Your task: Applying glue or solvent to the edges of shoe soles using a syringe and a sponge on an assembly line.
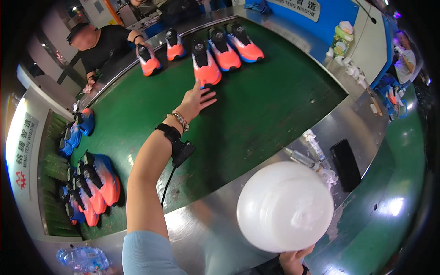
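My left hand reaches far over the green belt, fingers spread and holding nothing. Its fingertips are at the toe of a coral, white and black sports shoe; whether they touch it I cannot tell. Two similar shoes, a middle one and a right one, stand beside it. At the lower right, my right hand grips a large, rounded white plastic container from below. The container hides part of that hand's fingers.
Across the belt a co-worker's hand holds a shoe; another shoe stands nearby. Several shoes sit at the left. The metal edge holds a black phone and syringes. A plastic bottle lies lower left.
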`<state>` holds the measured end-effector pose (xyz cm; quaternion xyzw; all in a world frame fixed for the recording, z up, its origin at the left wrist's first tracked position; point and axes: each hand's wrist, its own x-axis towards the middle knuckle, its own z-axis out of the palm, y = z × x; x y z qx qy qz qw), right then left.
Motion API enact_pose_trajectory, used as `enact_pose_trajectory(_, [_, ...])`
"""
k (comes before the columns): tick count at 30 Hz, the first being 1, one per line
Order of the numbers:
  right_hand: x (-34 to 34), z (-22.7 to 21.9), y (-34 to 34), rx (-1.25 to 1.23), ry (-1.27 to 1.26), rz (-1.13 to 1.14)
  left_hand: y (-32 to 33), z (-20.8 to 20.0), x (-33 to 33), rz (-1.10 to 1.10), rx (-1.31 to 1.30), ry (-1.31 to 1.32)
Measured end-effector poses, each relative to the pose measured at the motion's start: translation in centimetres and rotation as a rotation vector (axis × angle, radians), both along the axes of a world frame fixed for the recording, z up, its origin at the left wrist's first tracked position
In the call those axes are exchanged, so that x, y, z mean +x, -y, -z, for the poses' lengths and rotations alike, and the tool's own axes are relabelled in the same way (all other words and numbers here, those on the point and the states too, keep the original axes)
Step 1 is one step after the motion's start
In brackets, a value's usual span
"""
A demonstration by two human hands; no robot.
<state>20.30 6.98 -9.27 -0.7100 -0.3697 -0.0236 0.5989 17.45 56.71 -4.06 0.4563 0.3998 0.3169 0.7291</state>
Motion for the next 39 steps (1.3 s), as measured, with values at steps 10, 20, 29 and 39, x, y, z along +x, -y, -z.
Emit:
enact_pose_trajectory(10, [-0.4,-3.3,-2.7,0.048,0.050,0.098,-4.7,2.0,1.8,-0.280,0.123,-0.183])
enact_pose_trajectory(20, [0.0,-3.0,-2.2,0.213,-0.159,-0.043,20.2,-3.9,-16.5,0.019,0.198,-0.347])
enact_pose_trajectory(29, [-0.6,-4.8,-2.3,0.137,-0.313,-0.125,53.6,-7.2,-36.7,-0.438,-0.383,-0.165])
enact_pose_trajectory(39, [-1.9,-5.3,-1.0,0.266,-0.312,-0.193,50.1,-6.8,-43.7,-0.680,0.218,-0.315])
